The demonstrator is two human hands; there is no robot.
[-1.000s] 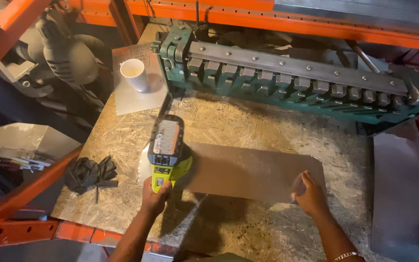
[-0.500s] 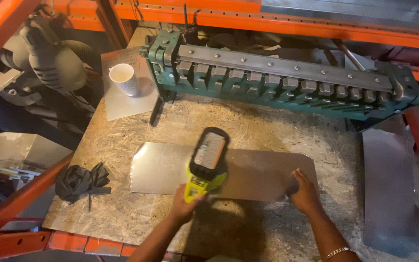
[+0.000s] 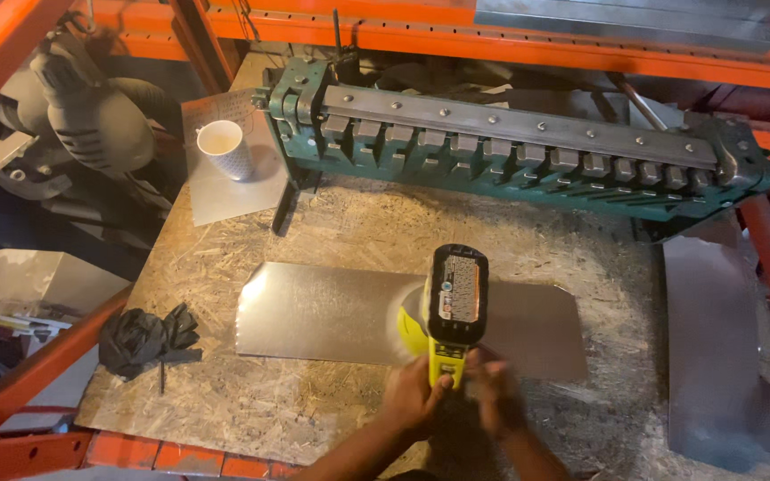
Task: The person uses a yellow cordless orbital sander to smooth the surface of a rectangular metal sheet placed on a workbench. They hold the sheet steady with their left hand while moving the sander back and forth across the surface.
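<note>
Near the front edge of the table [image 3: 225, 392], I have both hands on the yellow-and-black cordless tool [image 3: 452, 307], which stands upright over the metal sheet [image 3: 323, 312] lying flat on the chipboard. My left hand [image 3: 416, 396] is clenched around the tool's handle; my right hand [image 3: 496, 401] is blurred just beside it, pressed to the handle base, and I cannot tell whether its grip is closed.

With neither hand on the sheet, I judge the main risk is that it skids or spins on the rough board once the tool bears on it, and its thin edges could cut a palm. The tool's working end is hidden under its body, so I cannot see where it meets the metal; a slightly tilted hold could let it wander off line. Dark gloves [image 3: 144, 338] lie unused at the left, near the sheet's left end. Far off, the paper cup [image 3: 223, 147] beside the green bending brake [image 3: 528, 151] could tip if the table shakes.
</note>
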